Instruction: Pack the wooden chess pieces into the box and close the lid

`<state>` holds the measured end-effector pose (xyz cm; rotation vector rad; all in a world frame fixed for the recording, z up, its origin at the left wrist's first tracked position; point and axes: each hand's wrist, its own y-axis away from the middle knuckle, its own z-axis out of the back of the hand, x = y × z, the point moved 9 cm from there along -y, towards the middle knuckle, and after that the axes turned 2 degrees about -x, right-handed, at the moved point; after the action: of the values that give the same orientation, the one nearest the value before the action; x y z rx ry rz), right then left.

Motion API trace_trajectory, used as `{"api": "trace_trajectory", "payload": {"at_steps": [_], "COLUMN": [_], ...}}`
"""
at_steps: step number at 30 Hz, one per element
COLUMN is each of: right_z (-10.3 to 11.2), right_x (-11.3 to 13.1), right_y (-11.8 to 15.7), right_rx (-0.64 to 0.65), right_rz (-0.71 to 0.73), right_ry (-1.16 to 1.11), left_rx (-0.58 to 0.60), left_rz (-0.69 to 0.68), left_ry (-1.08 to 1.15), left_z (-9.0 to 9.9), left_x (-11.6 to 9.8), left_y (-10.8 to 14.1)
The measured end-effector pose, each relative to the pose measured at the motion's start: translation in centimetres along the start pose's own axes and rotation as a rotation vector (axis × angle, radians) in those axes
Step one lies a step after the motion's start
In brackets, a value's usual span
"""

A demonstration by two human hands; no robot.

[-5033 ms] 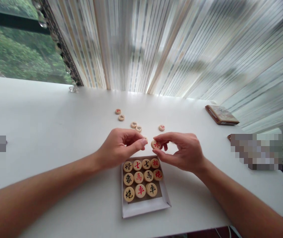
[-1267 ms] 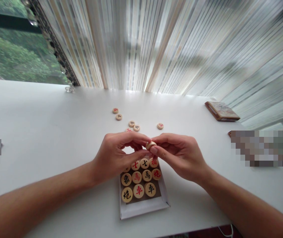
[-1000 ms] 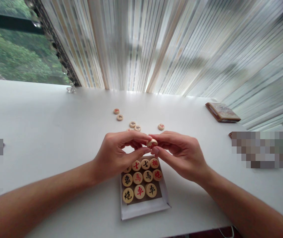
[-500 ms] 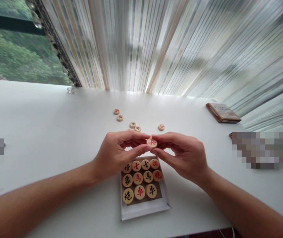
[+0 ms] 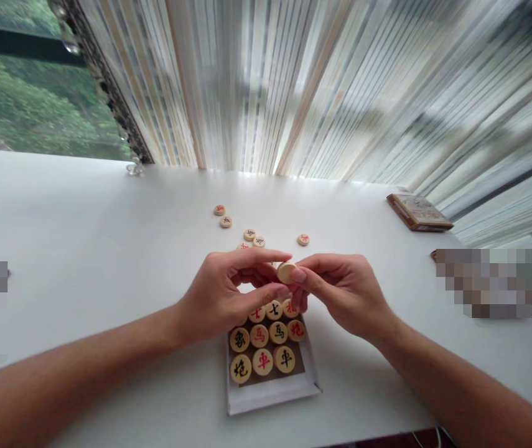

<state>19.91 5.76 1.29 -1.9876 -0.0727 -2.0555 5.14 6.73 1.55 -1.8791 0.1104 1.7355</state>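
A round wooden piece [image 5: 285, 272], its visible face blank, is pinched between the thumb and fingers of my right hand [image 5: 340, 292]. Close on its left, my left hand [image 5: 228, 289] has thumb and index finger apart, with the piece near their tips; its other fingers are curled and partly hidden. Beneath both hands lies a white open box [image 5: 275, 398] with rows of round pieces marked in red and black, such as a black piece [image 5: 241, 369] and a red piece [image 5: 262, 360]. My fingers cover part of the top row.
Several loose pieces lie beyond my hands, among them a red-marked one [image 5: 303, 239] and a black-marked one [image 5: 226, 221]. A flat brown box [image 5: 419, 212] sits at the back right of the white table [image 5: 83, 236]. Striped curtains hang behind.
The piece has turned from its red-marked face to a blank face. My right thumb now presses on it, and my left thumb and index finger have moved apart from it.
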Motion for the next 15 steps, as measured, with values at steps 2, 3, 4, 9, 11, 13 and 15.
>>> {"api": "trace_trajectory", "payload": {"at_steps": [2, 3, 4, 9, 11, 13, 15], "right_z": [-0.4, -0.6, -0.7, -1.0, -1.0, -1.1, -1.1], "right_x": [-0.6, -0.8, -1.0, -1.4, -1.3, -1.2, -1.1], "right_y": [0.0, 0.0, 0.1, 0.2, 0.3, 0.4, 0.4], "right_rx": [0.031, 0.04, 0.046, 0.027, 0.028, 0.04, 0.054], "right_rz": [-0.073, -0.104, -0.129, -0.173, -0.169, -0.164, -0.159], "right_ry": [-0.034, -0.055, -0.078, -0.112, -0.09, -0.083, -0.08], "left_rx": [0.022, 0.024, 0.025, 0.049, 0.061, 0.067, 0.069], "left_rz": [0.0, -0.005, -0.011, -0.097, -0.156, -0.205, -0.218], "left_ry": [0.004, -0.001, -0.01, -0.149, -0.234, -0.295, -0.311], "left_z": [-0.3, -0.3, -0.4, -0.8, -1.0, -1.1, -1.2], "left_x": [0.0, 0.0, -0.1, -1.1, -1.7, -2.2, -2.4], "left_y": [0.0, 0.0, 0.0, 0.0, 0.2, 0.3, 0.3]}}
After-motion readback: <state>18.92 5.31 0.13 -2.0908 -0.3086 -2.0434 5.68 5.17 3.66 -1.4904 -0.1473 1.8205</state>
